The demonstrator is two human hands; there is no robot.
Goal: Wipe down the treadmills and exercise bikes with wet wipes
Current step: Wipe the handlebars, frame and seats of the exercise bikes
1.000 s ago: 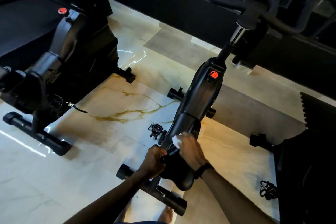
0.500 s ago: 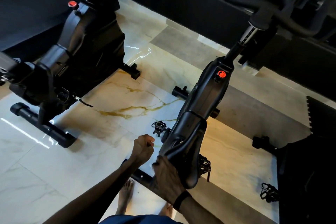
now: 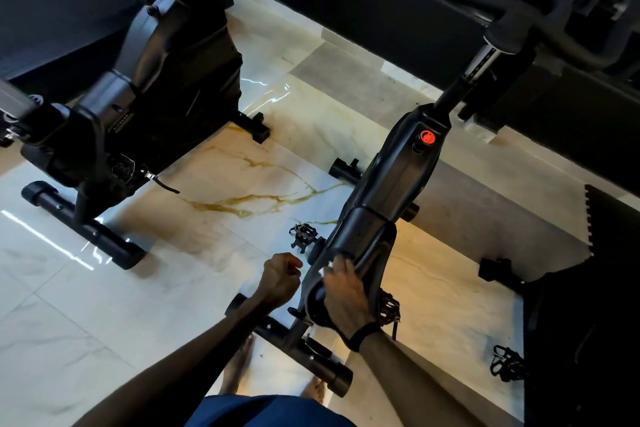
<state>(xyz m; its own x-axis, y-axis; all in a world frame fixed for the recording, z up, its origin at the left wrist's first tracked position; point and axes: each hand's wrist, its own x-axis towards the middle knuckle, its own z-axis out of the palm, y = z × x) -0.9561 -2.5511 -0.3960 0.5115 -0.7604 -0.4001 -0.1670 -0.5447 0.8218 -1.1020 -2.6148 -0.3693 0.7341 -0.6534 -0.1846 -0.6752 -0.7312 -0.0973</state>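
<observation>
- The exercise bike (image 3: pixel 388 191) we are cleaning stands on the marble floor (image 3: pixel 104 315) right in front of us, its dark frame running away from us toward the handlebars (image 3: pixel 519 0) at the top of the view.
- A small white edge of the wet wipe (image 3: pixel 329 269) shows at the fingertips of our right hand (image 3: pixel 343 295), which lies over the near, lower end of the frame beside the saddle (image 3: pixel 320 302); the right grip is curled over the wipe and presses it to the bike.
- Our left hand (image 3: pixel 278 276) hangs just beside the frame, its grip closed into a fist with nothing visible in it, touching nothing.
- To do this stroke well, we judge that we should keep the wipe flat under the fingers, follow the frame's curve in overlapping passes, and steady the bike with the free left hand if it rocks.
- We should refold the wipe to a clean face before moving up toward the red knob (image 3: pixel 427 137) and the handlebars.
- Most of the wipe is hidden under the hand, so we cannot tell how damp or soiled it is.
- The near pedal (image 3: pixel 304 232) is small and dark; the far one (image 3: pixel 389 308) is partly hidden behind our wrist.
- A second bike (image 3: pixel 138 104) at the left and dark equipment at the right are cut off by the picture's edges, and the deep shadow hides any grime on them.
- No pack of wipes is in view.
</observation>
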